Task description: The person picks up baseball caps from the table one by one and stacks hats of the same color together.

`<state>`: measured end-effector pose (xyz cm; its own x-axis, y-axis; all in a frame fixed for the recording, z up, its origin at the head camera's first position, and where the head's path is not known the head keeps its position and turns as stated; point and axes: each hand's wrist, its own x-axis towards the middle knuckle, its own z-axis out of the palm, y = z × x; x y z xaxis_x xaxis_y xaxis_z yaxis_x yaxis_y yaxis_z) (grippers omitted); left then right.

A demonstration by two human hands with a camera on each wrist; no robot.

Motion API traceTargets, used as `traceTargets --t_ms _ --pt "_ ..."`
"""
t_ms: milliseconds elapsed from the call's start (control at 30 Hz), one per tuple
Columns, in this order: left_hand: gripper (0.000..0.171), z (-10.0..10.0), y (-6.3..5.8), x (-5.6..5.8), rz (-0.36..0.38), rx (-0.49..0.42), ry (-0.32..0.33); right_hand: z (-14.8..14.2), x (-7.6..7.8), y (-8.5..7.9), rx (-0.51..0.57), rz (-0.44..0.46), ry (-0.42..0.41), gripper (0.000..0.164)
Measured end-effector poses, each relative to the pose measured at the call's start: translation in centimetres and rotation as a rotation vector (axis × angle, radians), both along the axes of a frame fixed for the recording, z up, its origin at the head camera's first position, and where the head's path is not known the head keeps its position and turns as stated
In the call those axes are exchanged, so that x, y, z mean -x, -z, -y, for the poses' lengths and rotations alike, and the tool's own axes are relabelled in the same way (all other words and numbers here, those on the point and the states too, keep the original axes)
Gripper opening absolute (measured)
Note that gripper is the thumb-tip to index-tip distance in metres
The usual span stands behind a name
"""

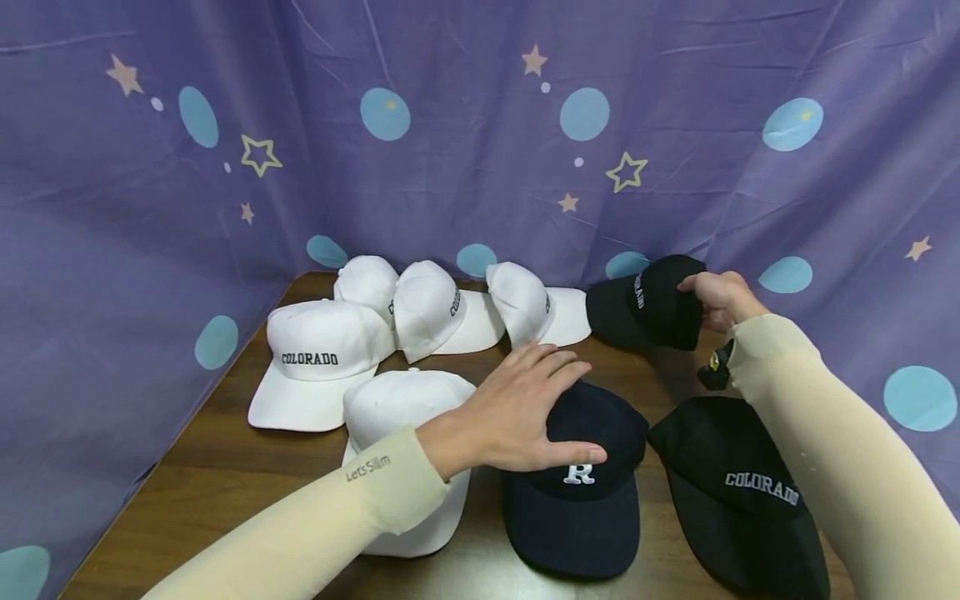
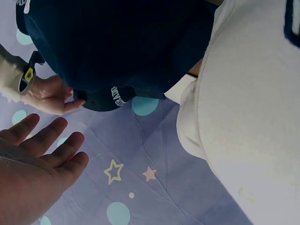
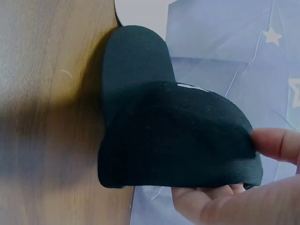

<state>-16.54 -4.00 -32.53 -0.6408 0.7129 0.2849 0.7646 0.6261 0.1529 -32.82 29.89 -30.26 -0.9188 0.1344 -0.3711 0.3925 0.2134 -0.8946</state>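
Observation:
At the back right, my right hand (image 1: 722, 298) pinches the rear edge of a black cap (image 1: 663, 304). In the right wrist view, the thumb presses the outside of that black cap (image 3: 178, 140) and the other fingers go under its rim. Its brim points left, toward a white cap (image 1: 521, 300). My left hand (image 1: 521, 408) is held over the table with fingers spread, between a white cap and the navy cap (image 1: 577, 533) with an R, partly covering both. The left wrist view shows the left palm (image 2: 33, 173) holding nothing.
More white caps stand at left: one lettered COLORADO (image 1: 322, 358), one behind it (image 1: 367, 279), one beside (image 1: 427, 308), and one in front (image 1: 405, 400). Another black COLORADO cap (image 1: 735, 467) lies front right, under my right forearm. A purple curtain (image 1: 480, 192) hangs behind the wooden table (image 1: 195, 483).

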Motion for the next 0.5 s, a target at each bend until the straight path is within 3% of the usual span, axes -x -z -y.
traceTargets --t_ms 300,500 --pt "0.096 0.0 0.0 -0.1 -0.002 0.007 -0.005 1.1 0.1 -0.2 -0.069 -0.062 0.130 0.077" --pt "0.097 0.2 0.0 -0.2 0.008 0.003 -0.015 1.2 -0.2 -0.7 -0.148 -0.184 0.196 0.027"
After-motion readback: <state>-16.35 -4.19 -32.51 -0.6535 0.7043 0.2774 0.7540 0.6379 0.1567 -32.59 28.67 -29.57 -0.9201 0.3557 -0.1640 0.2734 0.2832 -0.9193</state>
